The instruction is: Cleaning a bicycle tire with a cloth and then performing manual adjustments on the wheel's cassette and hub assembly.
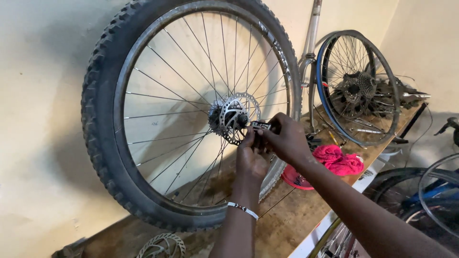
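My left hand [250, 160], a beaded band at its wrist, is closed around the near end of a small metal tool [261, 125], fingers pinched just beside the hub. My right hand [286, 140] comes over from the other side and grips the same tool, knuckles up, so both hands meet on it. The tool's tip sits against the centre of the disc brake rotor [235, 116], which is bolted to the hub of a knobby-tyred bicycle wheel [103, 143]. That wheel stands upright on a wooden workbench [282, 224], leaning against the pale wall. Behind my right hand lies a pink rag [338, 160] on a red lid-like dish. Farther back a second wheel [356, 86] with a cassette stands against the wall. A loose rotor [162, 246] lies on the bench near the front edge.
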